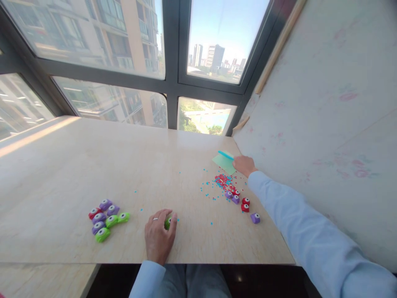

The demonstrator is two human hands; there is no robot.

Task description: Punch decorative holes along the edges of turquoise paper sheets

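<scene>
In the head view, the two hands are seen well apart. A green toy (168, 224) with a big eye is wrapped by the fingers of the left hand (160, 234), on the counter (161, 165) near its front edge. A blue stick (226, 155) is pinched by the right hand (244, 165), and its free end is held over a green sheet (223, 164) near the wall (310, 124); whether they touch cannot be told. Little red and blue bits (222, 181) are heaped just in front of the sheet, with more spread around. Purple and red toys (245, 207) are set near the heap. To the left of the left hand, a bunch of purple, red and green toys (98, 218) is gathered.
</scene>
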